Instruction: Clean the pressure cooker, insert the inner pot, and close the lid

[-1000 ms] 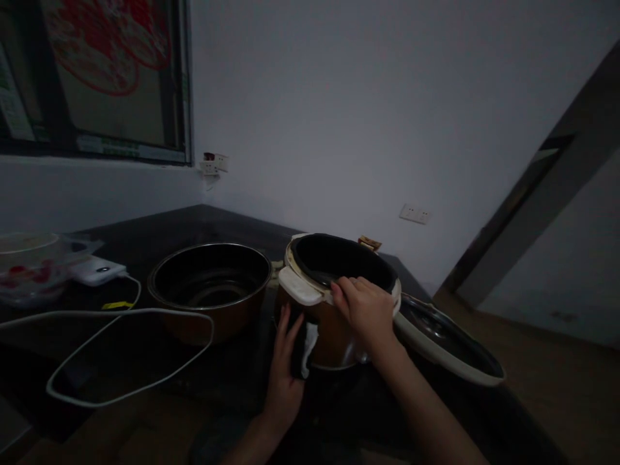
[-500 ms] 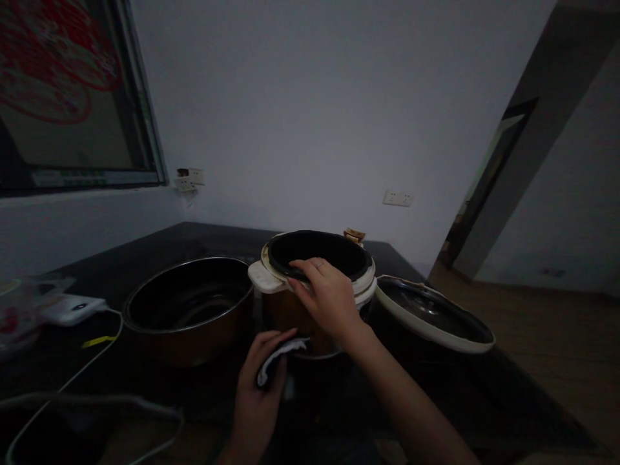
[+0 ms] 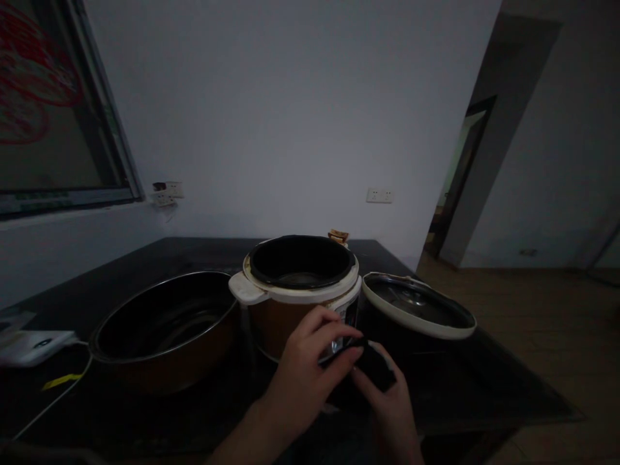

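In front of the cooker, my left hand point(image 3: 307, 365) and my right hand point(image 3: 393, 397) are close together. Between them is a small black folded cloth point(image 3: 376, 365) with a pale edge. My left fingers pinch its left end, while the right hand wraps around its other side. Behind the hands stands an electric cooker point(image 3: 276, 323) with a brown body, white rim and side handle. Its lid is off, and a black inner pot point(image 3: 300, 282) sits inside. My left hand partly hides the front of the cooker.
A wide, dark-lined pan point(image 3: 165, 323) stands left of the cooker. To the right rests a lid point(image 3: 421, 310) with a pale rim. A white device point(image 3: 39, 347) with a cable lies at the far left, by a yellow strip point(image 3: 62, 381). Everything is on a black table point(image 3: 484, 394).
My right hand has left the pot's rim and come down to the cloth. My left hand has moved right, now in front of the cooker. The view has shifted somewhat.
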`<state>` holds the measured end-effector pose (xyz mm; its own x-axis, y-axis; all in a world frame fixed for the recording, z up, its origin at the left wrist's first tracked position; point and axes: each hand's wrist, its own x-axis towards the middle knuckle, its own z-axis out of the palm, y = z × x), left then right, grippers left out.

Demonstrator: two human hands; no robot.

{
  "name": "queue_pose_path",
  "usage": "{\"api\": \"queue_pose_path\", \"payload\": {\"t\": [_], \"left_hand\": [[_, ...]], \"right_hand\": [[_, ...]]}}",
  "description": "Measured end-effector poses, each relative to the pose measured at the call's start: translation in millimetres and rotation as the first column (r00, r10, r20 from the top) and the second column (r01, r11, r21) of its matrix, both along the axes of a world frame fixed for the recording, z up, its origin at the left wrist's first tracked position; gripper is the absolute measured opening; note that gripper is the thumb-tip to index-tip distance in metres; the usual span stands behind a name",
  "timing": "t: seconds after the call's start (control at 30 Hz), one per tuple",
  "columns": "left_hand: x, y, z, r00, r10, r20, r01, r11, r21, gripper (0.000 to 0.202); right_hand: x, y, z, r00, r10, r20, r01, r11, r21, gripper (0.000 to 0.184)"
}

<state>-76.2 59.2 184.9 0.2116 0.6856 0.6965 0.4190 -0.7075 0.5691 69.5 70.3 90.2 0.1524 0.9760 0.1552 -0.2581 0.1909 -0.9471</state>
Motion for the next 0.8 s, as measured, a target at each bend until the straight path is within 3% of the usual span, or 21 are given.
{"api": "queue_pose_path", "payload": {"t": [0.07, 0.13, 0.23, 0.3, 0.37, 0.53, 0.67, 0.8], "left_hand": [[10.2, 11.3, 11.2, 0.993, 0.082, -0.089, -0.074, 0.993, 0.092, 0.021], [19.4, 27.1, 21.2, 0.94, 0.262, -0.219, -0.221, 0.956, 0.194, 0.027], [32.1, 54.3, 27.9, 0.754, 0.486, -0.442, -0.406, 0.874, 0.269, 0.036], [38.2, 68.8, 25.3, 0.637, 0.547, -0.544, -0.464, 0.835, 0.296, 0.039], [40.6, 77.2, 19.4, 0.575, 0.59, -0.567, -0.485, 0.804, 0.344, 0.04], [33.5, 80.6, 9.0, 0.572, 0.631, -0.524, -0.432, 0.775, 0.461, 0.043], [24.3, 79.3, 10.2, 0.58, 0.624, -0.524, -0.373, 0.775, 0.511, 0.043], [11.6, 78.5, 11.0, 0.616, 0.598, -0.513, -0.316, 0.784, 0.534, 0.041]], "right_hand": [[2.3, 2.4, -7.5, 0.972, -0.048, -0.229, 0.014, 0.989, -0.15, 0.048], [4.3, 4.6, -12.2, 0.905, -0.104, -0.414, 0.004, 0.972, -0.235, 0.058], [9.4, 9.4, -19.6, 0.802, -0.174, -0.572, 0.011, 0.961, -0.276, 0.069], [13.8, 14.2, -26.5, 0.755, -0.193, -0.626, -0.001, 0.955, -0.296, 0.069], [17.6, 19.9, -33.6, 0.734, -0.21, -0.646, -0.013, 0.947, -0.322, 0.066], [23.0, 32.3, -42.1, 0.753, -0.239, -0.613, 0.045, 0.949, -0.313, 0.065], [32.4, 34.3, -40.8, 0.864, -0.305, -0.4, 0.22, 0.944, -0.245, 0.057], [47.6, 36.5, -36.3, 0.889, -0.399, -0.225, 0.367, 0.914, -0.171, 0.054]]}}
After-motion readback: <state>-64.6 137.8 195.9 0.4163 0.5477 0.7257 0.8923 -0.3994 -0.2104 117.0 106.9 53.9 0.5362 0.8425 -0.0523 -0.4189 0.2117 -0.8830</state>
